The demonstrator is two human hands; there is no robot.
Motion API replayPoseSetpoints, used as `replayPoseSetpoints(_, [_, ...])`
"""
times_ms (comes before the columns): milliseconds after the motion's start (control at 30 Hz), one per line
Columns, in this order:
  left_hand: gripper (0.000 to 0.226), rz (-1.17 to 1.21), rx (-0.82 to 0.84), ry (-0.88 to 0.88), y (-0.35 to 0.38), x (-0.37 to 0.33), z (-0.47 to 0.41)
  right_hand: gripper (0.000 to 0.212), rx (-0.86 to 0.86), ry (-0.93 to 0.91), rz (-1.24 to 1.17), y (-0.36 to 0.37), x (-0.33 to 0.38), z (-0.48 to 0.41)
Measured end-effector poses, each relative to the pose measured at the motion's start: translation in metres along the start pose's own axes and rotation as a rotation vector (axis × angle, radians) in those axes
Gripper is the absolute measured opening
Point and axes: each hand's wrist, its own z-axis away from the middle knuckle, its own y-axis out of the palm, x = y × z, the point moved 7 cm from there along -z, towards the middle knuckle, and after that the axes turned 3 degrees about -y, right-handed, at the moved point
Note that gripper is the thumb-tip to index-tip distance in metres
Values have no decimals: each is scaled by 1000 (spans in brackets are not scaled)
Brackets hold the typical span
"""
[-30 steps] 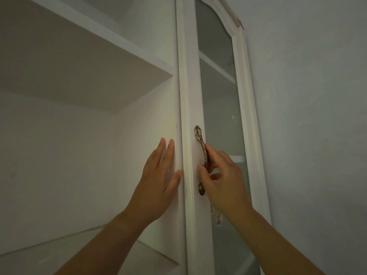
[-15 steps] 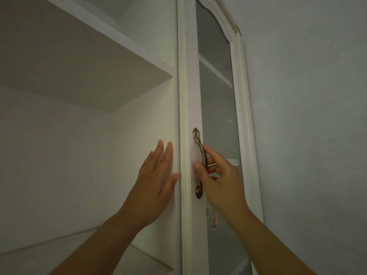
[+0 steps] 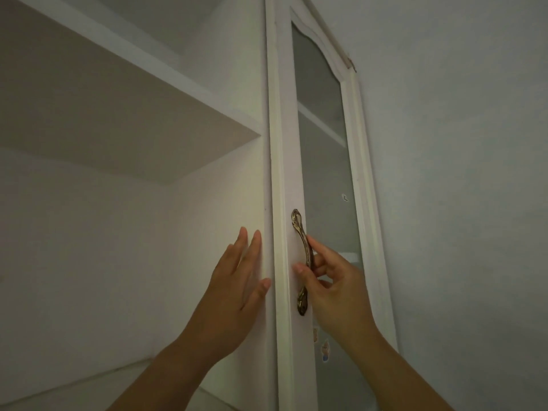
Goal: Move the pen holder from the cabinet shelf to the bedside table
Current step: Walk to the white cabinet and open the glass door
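No pen holder shows in the head view. A white cabinet stands before me with an open compartment on the left and a glass-panelled door point(image 3: 323, 161) on the right. My right hand point(image 3: 332, 289) pinches the brass door handle point(image 3: 302, 262) between thumb and fingers. My left hand point(image 3: 237, 286) lies flat with straight fingers against the inner side wall of the open compartment, its thumb at the door's edge. The shelves in view hold nothing that I can see.
A white shelf board point(image 3: 124, 69) runs overhead on the left and a lower shelf point(image 3: 89, 390) sits at the bottom left. Small stickers point(image 3: 325, 350) dot the frosted glass. A plain grey wall point(image 3: 459, 203) fills the right side.
The door's edge has shifted slightly left as the view moved. Both hands keep the same hold, a little lower in the picture.
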Motion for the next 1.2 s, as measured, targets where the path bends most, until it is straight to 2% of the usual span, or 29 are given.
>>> replayPoseSetpoints(567, [59, 20, 3, 10, -2, 1, -1, 45, -3, 0, -5, -13, 6, 1])
replayPoseSetpoints(833, [60, 23, 0, 18, -1, -2, -1, 43, -3, -30, 17, -50, 11, 5])
replayPoseSetpoints(1200, [64, 33, -11, 11, -6, -9, 0, 49, 26, 55, 99, -36, 12, 5])
